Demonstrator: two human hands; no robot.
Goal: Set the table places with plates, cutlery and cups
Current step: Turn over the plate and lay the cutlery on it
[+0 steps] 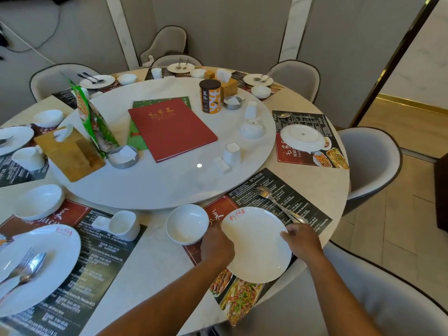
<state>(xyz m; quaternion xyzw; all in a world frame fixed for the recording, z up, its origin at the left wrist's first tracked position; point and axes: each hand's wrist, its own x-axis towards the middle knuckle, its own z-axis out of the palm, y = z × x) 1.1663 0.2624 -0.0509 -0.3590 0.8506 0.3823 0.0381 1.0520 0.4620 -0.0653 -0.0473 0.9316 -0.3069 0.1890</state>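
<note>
Plate: round, glossy white ceramic, red logo at far rim, lying flat on printed paper placemat at the near-right place. Left hand curls on its left rim; right hand on its right rim, fingers bent, thumb over the edge. Fork and spoon: polished metal, just beyond the right hand, long axis running from handles near the fingers up-left to the heads. Right hand nearer; likely next pick. Bowl sits just left, smooth, empty.
</note>
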